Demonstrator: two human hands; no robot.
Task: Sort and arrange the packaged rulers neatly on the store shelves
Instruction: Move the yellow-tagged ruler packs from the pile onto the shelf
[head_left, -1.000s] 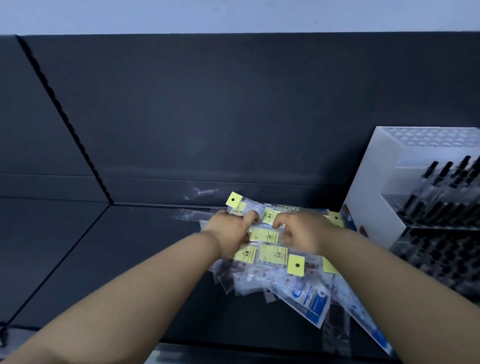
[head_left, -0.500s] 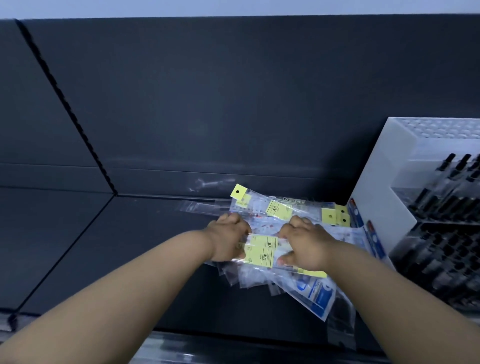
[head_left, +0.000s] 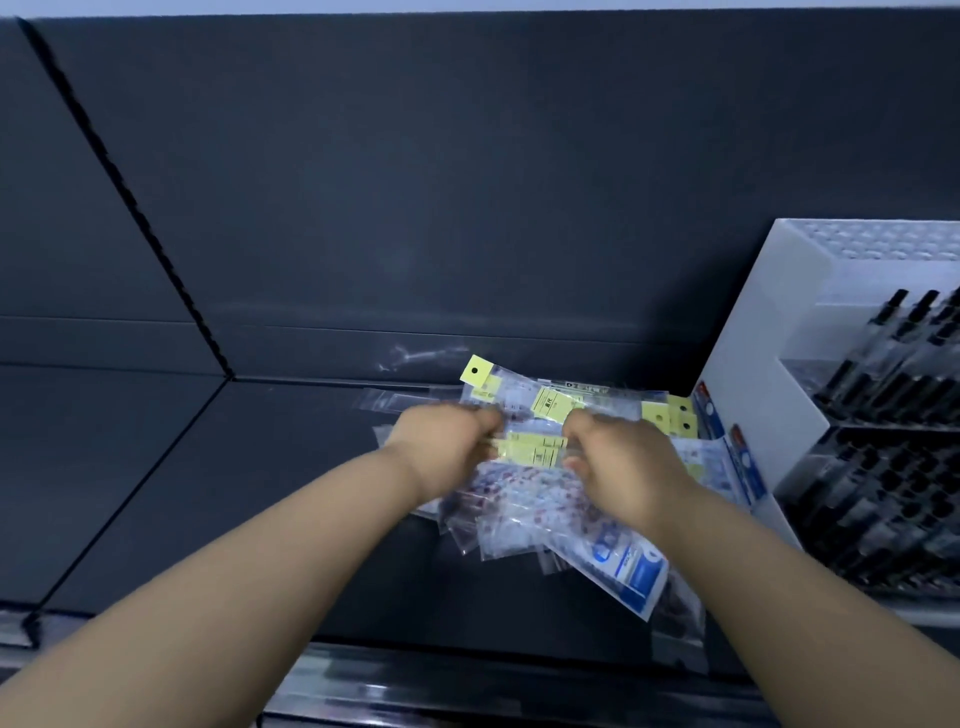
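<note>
Here, the rulers (head_left: 545, 506) lie in a loose, fanned heap of clear sleeves with yellow tags on the dark shelf (head_left: 249, 499), toward its right end. A few blue-printed packs sit at the heap's near right. Atop the heap is a bundle (head_left: 530, 450) with yellow labels. Left hand (head_left: 447, 452), fingers curled, grips its left end. Right hand (head_left: 621, 465), fingers curled, grips its right end. Some blur on both hands. The heap's right edge is just beside a white rack (head_left: 743, 374) of black pens (head_left: 893, 364). Dark back panel (head_left: 467, 182) behind.
</note>
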